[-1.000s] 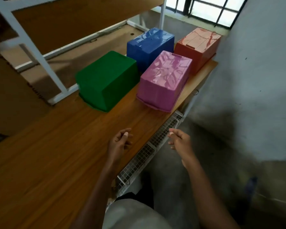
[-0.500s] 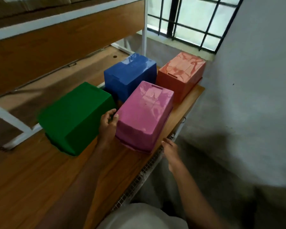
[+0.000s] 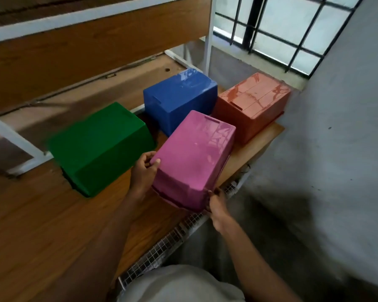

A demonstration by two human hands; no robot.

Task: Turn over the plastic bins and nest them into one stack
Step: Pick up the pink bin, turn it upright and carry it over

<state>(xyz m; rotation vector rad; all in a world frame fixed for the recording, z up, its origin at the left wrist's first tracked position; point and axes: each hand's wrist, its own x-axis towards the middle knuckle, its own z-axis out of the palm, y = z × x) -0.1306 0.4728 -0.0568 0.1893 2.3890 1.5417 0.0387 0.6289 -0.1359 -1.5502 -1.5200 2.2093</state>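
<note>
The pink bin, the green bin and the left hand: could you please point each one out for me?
pink bin (image 3: 194,153), head view, on its upturned base.
green bin (image 3: 100,136), head view, on its upturned base.
left hand (image 3: 143,171), head view, on the back of the hand.

Left hand (image 3: 143,171) and right hand (image 3: 218,207) reach forward, fingers curled.

Both hands grip the upturned pink bin (image 3: 194,158); left hand (image 3: 143,171); right hand (image 3: 218,205)

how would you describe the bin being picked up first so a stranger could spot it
On the wooden table stand four upside-down bins. It is the pink bin, nearest the person at the table's edge, and the only one with hands on it.
</note>
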